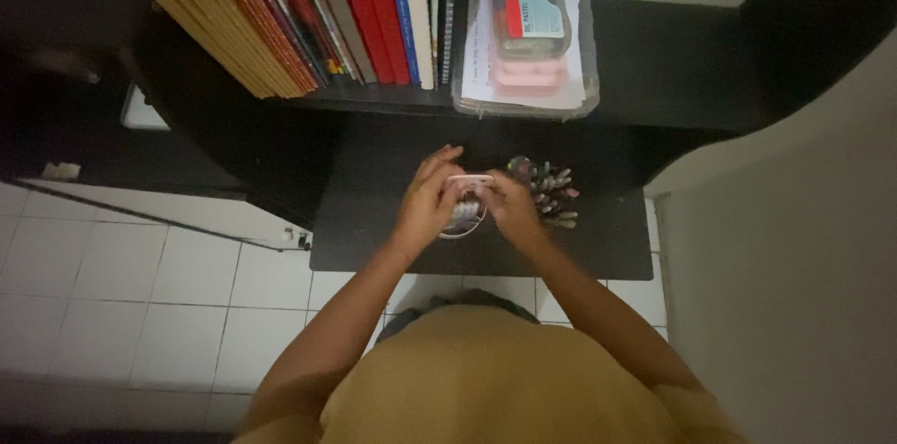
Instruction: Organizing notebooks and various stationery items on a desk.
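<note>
I have both hands on a small pale pink case [470,181], my left hand [427,201] curled round its near end and my right hand [509,204] pinching the other, fingers closed on it from both sides. I judge the thing to do is keep it level and steady over the round white-rimmed container [461,220] beneath, grip light so nothing spills. The case looks flat, oblong and glossy, lying across the container on the black lower shelf [374,229], just left of a cluster of crayons [549,190] standing on end.
</note>
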